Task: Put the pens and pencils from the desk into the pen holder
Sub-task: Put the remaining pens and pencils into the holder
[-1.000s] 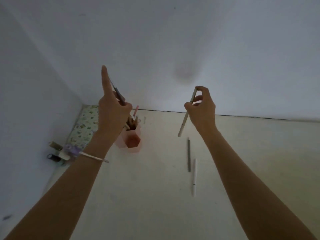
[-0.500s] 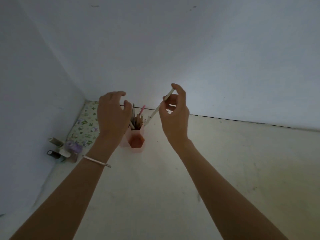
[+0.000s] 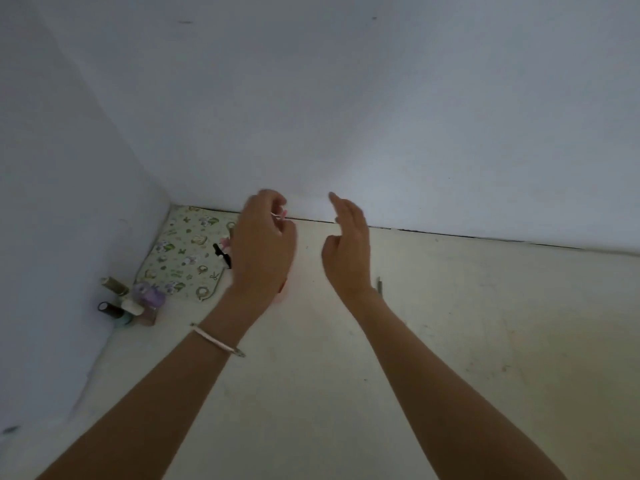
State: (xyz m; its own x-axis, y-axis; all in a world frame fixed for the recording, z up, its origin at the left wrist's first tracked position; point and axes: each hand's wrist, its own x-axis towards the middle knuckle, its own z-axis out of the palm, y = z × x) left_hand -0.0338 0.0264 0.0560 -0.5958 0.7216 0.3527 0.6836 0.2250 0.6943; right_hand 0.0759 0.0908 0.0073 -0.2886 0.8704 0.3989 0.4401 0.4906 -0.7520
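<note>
The pink pen holder stood toward the back left of the desk, a little off its back edge. Nearly all of it was hidden behind the person's left hand, with only a sliver of pink wall showing under the heel of that hand. A pink pen end poked up past the knuckles, apparently from the holder.

The left fingers were curled over the holder's mouth. A thin pale shaft seemed to lie against them, but I could not tell whether they pinched it. The right hand hung just beside, apart from the left, with fingers nearly straight and loose and nothing in them.

By the right wrist lay a dark pen, or perhaps a pencil, flat on the desk with only its end showing past the forearm. I judged it light, stiff, slim and likely to roll. A pinch at mid-shaft between thumb and two fingers would lift it best, and it should then go point-first into a gap among the others. The holder looked light enough to tip if knocked.

Further out, a flowered pouch filled the back left corner. Small bottles were clustered by the desk's left edge, and a thin bracelet circled the left wrist
</note>
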